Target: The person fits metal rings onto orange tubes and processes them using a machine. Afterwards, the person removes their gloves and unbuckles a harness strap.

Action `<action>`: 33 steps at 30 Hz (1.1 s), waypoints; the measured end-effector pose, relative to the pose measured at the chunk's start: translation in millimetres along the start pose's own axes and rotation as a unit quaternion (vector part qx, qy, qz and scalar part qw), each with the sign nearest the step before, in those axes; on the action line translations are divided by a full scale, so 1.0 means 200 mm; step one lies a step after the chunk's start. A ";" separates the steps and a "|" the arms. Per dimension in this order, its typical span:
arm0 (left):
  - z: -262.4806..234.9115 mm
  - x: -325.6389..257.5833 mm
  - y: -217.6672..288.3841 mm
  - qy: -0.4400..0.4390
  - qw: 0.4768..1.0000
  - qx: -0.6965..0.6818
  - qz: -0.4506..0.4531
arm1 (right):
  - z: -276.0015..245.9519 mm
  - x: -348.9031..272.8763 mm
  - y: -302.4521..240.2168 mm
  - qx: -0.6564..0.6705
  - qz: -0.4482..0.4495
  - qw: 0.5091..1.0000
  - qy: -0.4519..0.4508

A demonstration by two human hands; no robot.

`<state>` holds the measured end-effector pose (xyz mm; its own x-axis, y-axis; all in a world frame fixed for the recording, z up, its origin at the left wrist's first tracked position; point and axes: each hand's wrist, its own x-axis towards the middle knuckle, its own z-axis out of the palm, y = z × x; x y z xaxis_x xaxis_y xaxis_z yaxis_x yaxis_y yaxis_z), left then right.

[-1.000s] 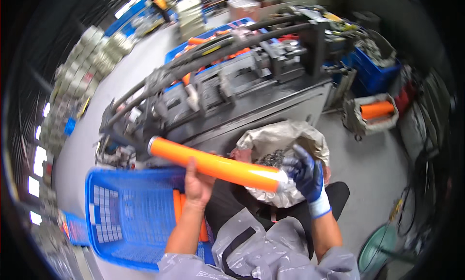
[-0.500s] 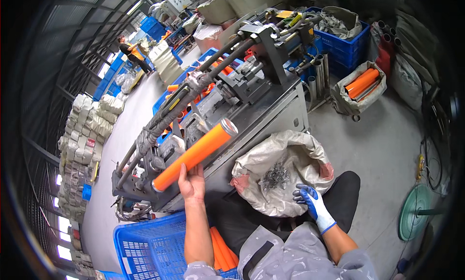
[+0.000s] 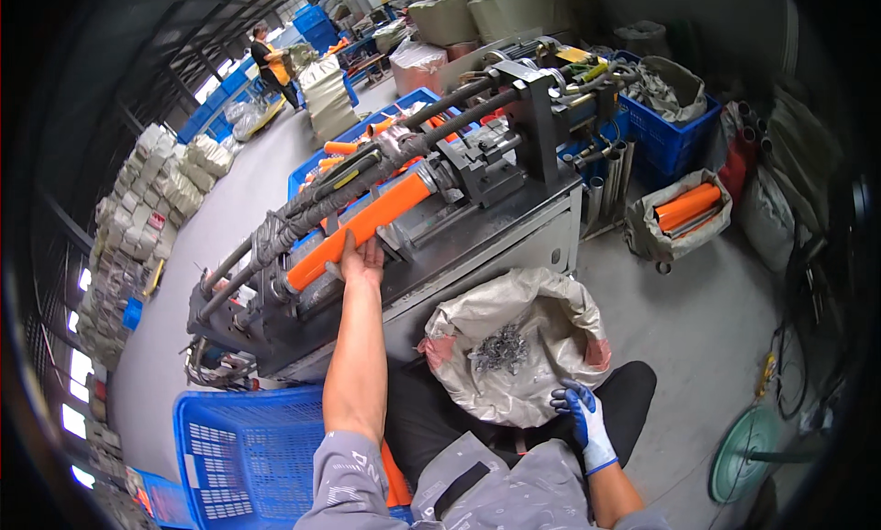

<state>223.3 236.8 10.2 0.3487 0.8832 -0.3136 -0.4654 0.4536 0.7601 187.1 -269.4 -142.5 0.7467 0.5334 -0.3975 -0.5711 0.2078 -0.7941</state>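
Overhead, my bare left hand grips a long, smooth orange tube lying slanted in the grey machine. Sliding it straight along the cradle, end snug against the clamp, looks best. My gloved right hand rests loosely open beside the sack of metal bits.

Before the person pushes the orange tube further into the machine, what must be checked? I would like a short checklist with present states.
1. Left hand grips the orange tube: ok.
2. Tube lies along the machine bed, front end at the clamp: ok.
3. Tube end fully seated: cannot tell.
4. Right hand, gloved, away from the machine, at the sack of metal parts: ok.
5. Left hand gloved: not ok, bare.
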 end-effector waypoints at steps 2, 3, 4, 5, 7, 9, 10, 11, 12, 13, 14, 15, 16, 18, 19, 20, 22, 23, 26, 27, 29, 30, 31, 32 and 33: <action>-0.02 0.01 -0.05 -0.008 1.000 -0.002 -0.010 | -0.02 0.01 0.04 0.014 0.003 1.000 -0.005; -0.02 0.01 -0.05 -0.002 1.000 -0.011 -0.011 | -0.02 0.02 0.04 0.010 0.006 1.000 -0.010; 0.01 -0.01 -0.07 0.003 1.000 -0.007 -0.008 | -0.02 0.02 0.04 0.012 0.012 1.000 -0.008; 0.04 -0.03 -0.08 0.009 1.000 -0.003 -0.006 | -0.02 0.03 0.04 0.005 0.010 1.000 -0.014; 0.04 -0.03 -0.08 -0.007 1.000 -0.015 -0.001 | 0.02 0.03 0.01 -0.028 0.004 0.999 -0.020; 0.03 -0.01 -0.05 -0.014 0.999 -0.029 -0.001 | 0.02 0.06 0.01 -0.042 0.004 0.998 -0.038; 0.01 0.02 -0.02 0.000 0.999 -0.038 -0.003 | 0.04 0.07 0.01 -0.043 0.006 0.999 -0.027; -0.01 0.04 -0.02 -0.062 0.997 -0.043 -0.035 | 0.06 0.08 0.01 -0.043 0.008 0.999 -0.019; -0.04 0.10 -0.03 -0.072 0.996 -0.060 0.014 | 0.09 0.07 -0.01 -0.047 -0.005 0.999 -0.017; 0.02 0.09 -0.07 -0.002 0.999 -0.044 0.002 | 0.07 0.06 -0.01 -0.038 -0.013 0.999 -0.012; 0.03 0.09 -0.07 0.004 1.000 -0.028 -0.009 | 0.07 0.06 0.00 -0.028 -0.014 0.999 -0.015; 0.06 0.04 -0.10 0.006 1.000 -0.017 -0.022 | 0.05 0.05 0.01 -0.019 -0.015 1.000 -0.005; 0.05 0.04 -0.07 0.029 1.000 -0.011 -0.006 | 0.07 0.03 -0.01 -0.028 -0.008 1.000 -0.010; 0.03 0.02 -0.05 0.020 0.999 0.027 -0.002 | 0.04 0.03 0.01 -0.026 -0.004 0.999 -0.027; 0.00 0.04 -0.03 0.022 0.999 0.034 0.012 | 0.03 0.04 0.04 -0.019 -0.005 0.999 -0.036; -0.09 0.14 0.03 -0.040 0.995 -0.041 0.083 | 0.05 0.07 0.06 -0.025 0.011 0.999 -0.044; 0.08 0.00 -0.16 0.020 0.999 0.002 0.029 | -0.06 0.03 0.09 0.020 -0.001 1.000 -0.008; 0.18 -0.07 -0.22 0.070 0.996 -0.017 0.054 | -0.14 0.02 0.12 0.092 -0.003 0.995 -0.024; 0.05 -0.09 -0.16 0.009 0.992 0.121 0.017 | -0.06 0.03 0.05 0.025 0.048 0.996 0.076; -0.01 -0.16 -0.11 -0.020 0.987 0.158 0.002 | -0.02 0.08 0.05 -0.012 0.048 0.997 0.052; -0.19 -0.36 -0.07 -0.076 0.963 0.240 0.098 | 0.02 0.16 0.02 -0.041 0.035 0.998 -0.016; -0.27 -0.48 -0.13 -0.107 0.937 0.307 0.129 | 0.03 0.19 0.01 -0.056 0.031 0.998 -0.014; -0.37 -0.59 -0.18 -0.137 0.905 0.368 0.165 | 0.04 0.22 0.00 -0.074 0.027 0.997 -0.017; -0.52 -0.63 -0.23 -0.157 0.830 0.488 0.219 | 0.06 0.26 0.00 -0.088 0.025 0.996 -0.014; -0.64 -0.66 -0.29 -0.171 0.738 0.593 0.271 | 0.07 0.29 -0.01 -0.105 0.026 0.994 -0.015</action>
<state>101.1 108.8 -65.5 0.6516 0.7234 0.2283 0.3579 -0.5585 0.7483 226.8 -226.2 -158.1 0.7057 0.5644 -0.4283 -0.5221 0.0055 -0.8529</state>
